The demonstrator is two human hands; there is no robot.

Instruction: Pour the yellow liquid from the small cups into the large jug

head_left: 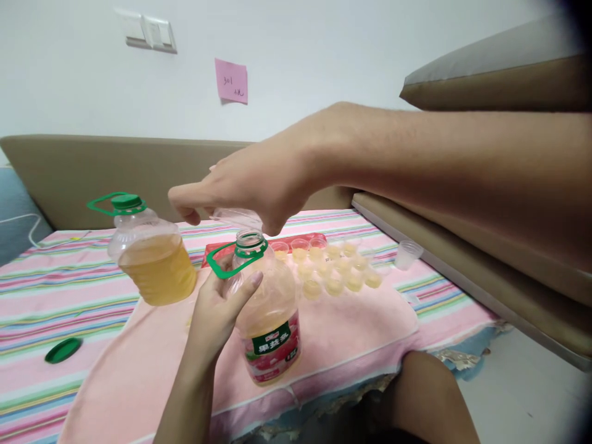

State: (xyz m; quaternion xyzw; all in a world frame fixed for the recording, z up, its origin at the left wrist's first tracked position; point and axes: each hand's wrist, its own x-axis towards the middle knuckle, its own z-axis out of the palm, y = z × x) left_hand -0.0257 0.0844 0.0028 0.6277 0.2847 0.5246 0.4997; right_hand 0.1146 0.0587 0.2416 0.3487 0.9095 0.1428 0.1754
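Note:
My left hand (222, 308) is wrapped around the side of a large clear plastic juice bottle (271, 302), just below its green carrying ring. The bottle stands uncapped, with a red label and a little pale yellow liquid low inside. Over its open mouth, my right hand (250, 179) reaches across from the right, palm down. Its fingers hold a clear plastic cup (238, 217), mostly hidden under the hand and close above the bottle neck. Whether the cup contains liquid cannot be made out.
Several small clear cups of yellow liquid (333, 282) stand in rows to the right, near a red tray (222, 251). A capped bottle of yellow juice (160, 265) stands left. A green cap (63, 350) lies on the striped cloth. Stacked empty cups (407, 254) stand right.

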